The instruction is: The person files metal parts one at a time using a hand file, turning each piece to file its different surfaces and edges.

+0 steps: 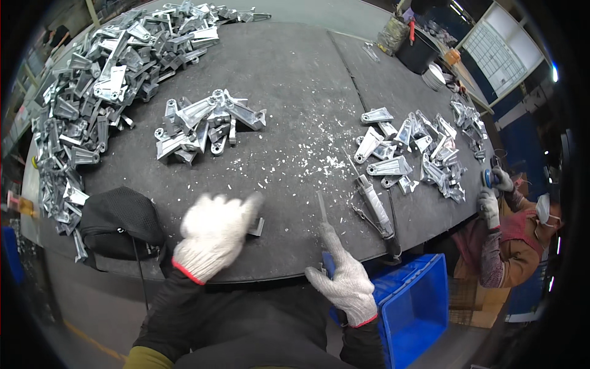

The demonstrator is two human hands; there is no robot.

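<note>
My left hand (212,237), in a white knit glove with a red cuff, is closed over a silver metal bracket (257,227) near the table's front edge. Only one end of the bracket shows; motion smears the fingers. In my gloved right hand (345,286) is a slim file (322,206), its thin blade pointing away from me and my index finger stretched along it. A bit of blue handle (329,264) shows beside the palm. Ahead of my hands lies a small heap of similar brackets (209,120). Pale chips are scattered over the dark tabletop (289,67).
A large bracket pile (117,74) covers the left side. Beside my left hand sits a black mesh bag (120,221). An air tool (375,206) and more brackets (393,166) lie to the right. A blue bin (418,307) stands below the edge. A co-worker (510,246) works at far right.
</note>
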